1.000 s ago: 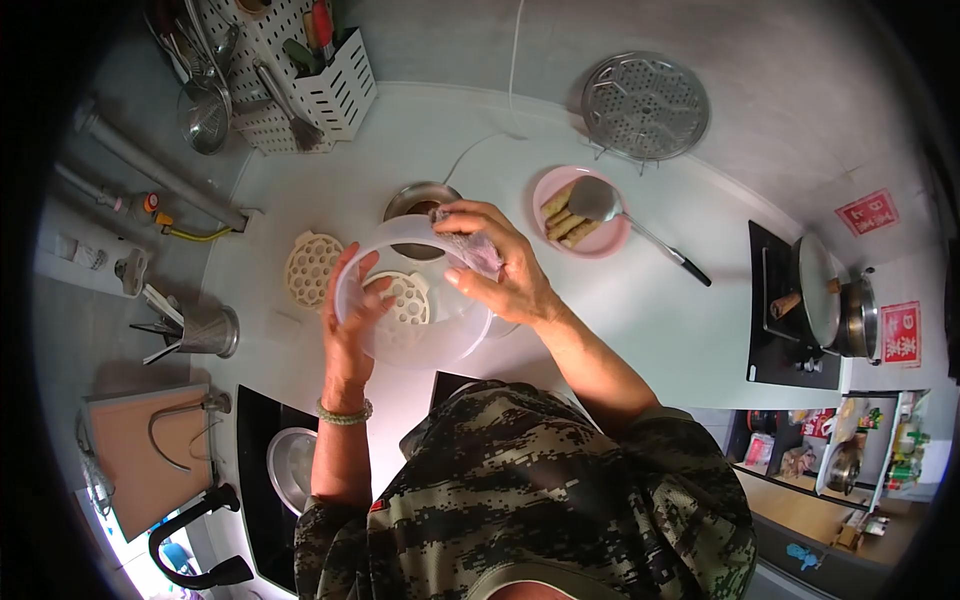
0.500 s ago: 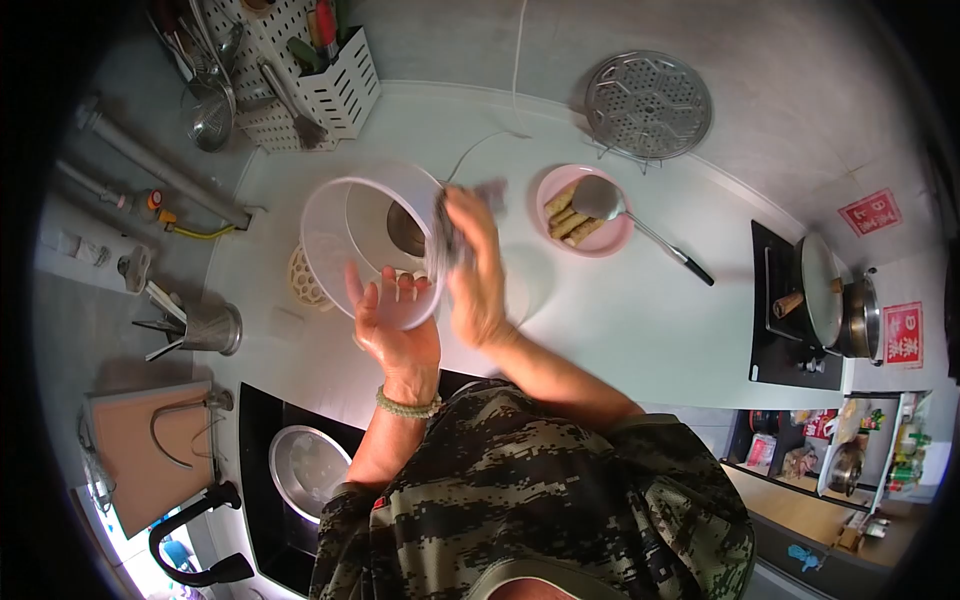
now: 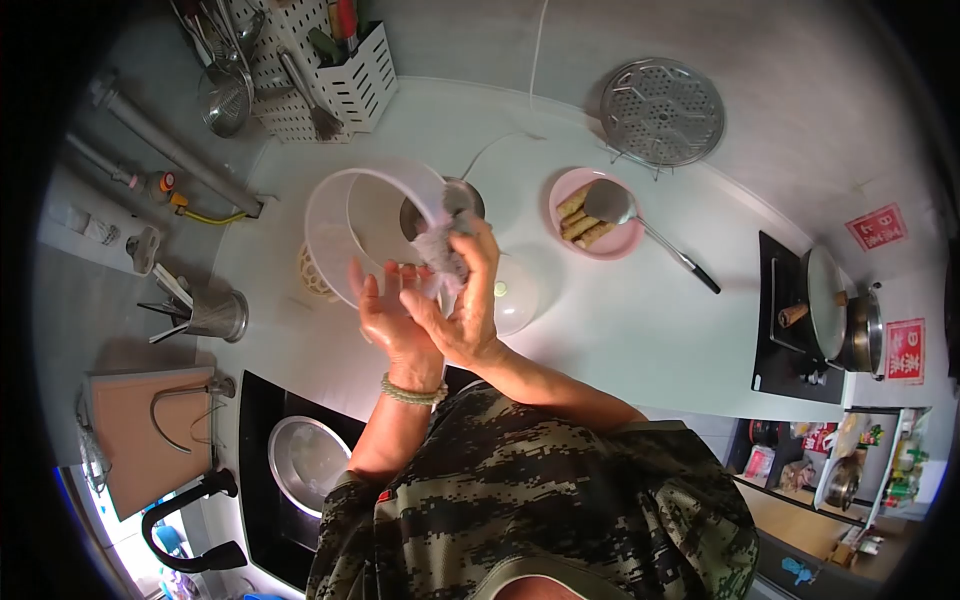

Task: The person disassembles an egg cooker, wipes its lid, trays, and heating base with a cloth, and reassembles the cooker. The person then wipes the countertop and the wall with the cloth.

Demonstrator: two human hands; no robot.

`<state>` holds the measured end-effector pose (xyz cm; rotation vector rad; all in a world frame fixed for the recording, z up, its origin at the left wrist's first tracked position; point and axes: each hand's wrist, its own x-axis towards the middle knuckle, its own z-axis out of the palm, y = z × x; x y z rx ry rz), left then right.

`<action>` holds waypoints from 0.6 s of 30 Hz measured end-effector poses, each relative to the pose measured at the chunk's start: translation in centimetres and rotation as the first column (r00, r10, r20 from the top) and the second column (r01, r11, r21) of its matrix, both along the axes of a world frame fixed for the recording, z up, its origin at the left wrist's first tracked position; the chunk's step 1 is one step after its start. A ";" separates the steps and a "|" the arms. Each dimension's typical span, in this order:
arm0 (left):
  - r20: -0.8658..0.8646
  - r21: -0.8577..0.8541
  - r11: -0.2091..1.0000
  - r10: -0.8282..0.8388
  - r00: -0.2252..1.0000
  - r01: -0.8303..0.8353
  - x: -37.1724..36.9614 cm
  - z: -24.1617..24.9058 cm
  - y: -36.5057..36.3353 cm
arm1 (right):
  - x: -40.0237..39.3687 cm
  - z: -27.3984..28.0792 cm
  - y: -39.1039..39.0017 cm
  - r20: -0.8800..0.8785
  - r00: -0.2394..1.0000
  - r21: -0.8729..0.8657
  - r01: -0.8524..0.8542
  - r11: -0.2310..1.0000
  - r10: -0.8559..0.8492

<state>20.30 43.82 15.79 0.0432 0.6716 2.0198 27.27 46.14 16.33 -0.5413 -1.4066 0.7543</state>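
A translucent white plastic tub [image 3: 375, 190] is tilted above the counter, its round mouth towards the left. My left hand [image 3: 400, 325] supports it from below, with fingers curled on its wall. My right hand [image 3: 468, 315] is closed on a crumpled grey cloth [image 3: 440, 250], against the tub's right side. Behind the tub stands a round metal vessel [image 3: 470, 195], partly hidden. Beside my right hand lies a clear lid [image 3: 518, 300] with a pale green knob.
A pink plate [image 3: 622, 245] bears several browned rolls [image 3: 575, 222], with a spatula [image 3: 655, 235] resting across it. A perforated steamer rack [image 3: 662, 112] leans on the back wall. The black sink [image 3: 262, 450] holds a metal basin [image 3: 305, 465]. The stove [image 3: 775, 340] is at right.
My right hand and the cloth have come down and left along the tub's side, uncovering more of the metal vessel and the lid. My left hand keeps its hold on the tub.
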 end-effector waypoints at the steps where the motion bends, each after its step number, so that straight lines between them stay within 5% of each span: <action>1: -0.012 -0.046 0.998 0.037 0.999 -0.038 0.7 -0.3 0.1 | 0.2 -0.2 0.1 0.004 1.000 -0.037 0.004 0.999 -0.004; 4: -0.043 -0.078 0.996 0.046 0.998 -0.049 2.4 0.9 -0.1 | 1.6 0.2 2.0 -0.019 1.000 -0.054 -0.021 0.998 0.020; 8: -0.202 0.023 0.952 -0.295 0.934 0.306 -3.0 1.6 -0.4 | 6.4 4.1 6.2 0.102 0.968 -0.146 -0.212 0.966 0.228; 10: -0.444 -0.093 0.896 -0.428 0.787 0.434 -4.6 3.3 -0.1 | 7.1 5.9 6.5 0.233 0.897 -0.219 -0.328 0.919 0.376; 13: -0.493 -0.243 0.878 -0.479 0.726 0.414 -6.1 2.5 1.1 | 6.8 6.9 6.5 0.328 0.814 -0.289 -0.396 0.871 0.479; 16: -0.232 -0.104 0.970 -0.239 0.943 0.220 -6.1 1.1 1.6 | 5.2 4.8 5.9 0.166 0.930 -0.132 -0.308 0.942 0.327; 18: -0.166 -0.064 0.985 -0.170 0.971 0.161 -5.7 1.5 1.7 | 4.4 3.0 4.0 0.298 0.937 -0.034 -0.179 0.983 0.181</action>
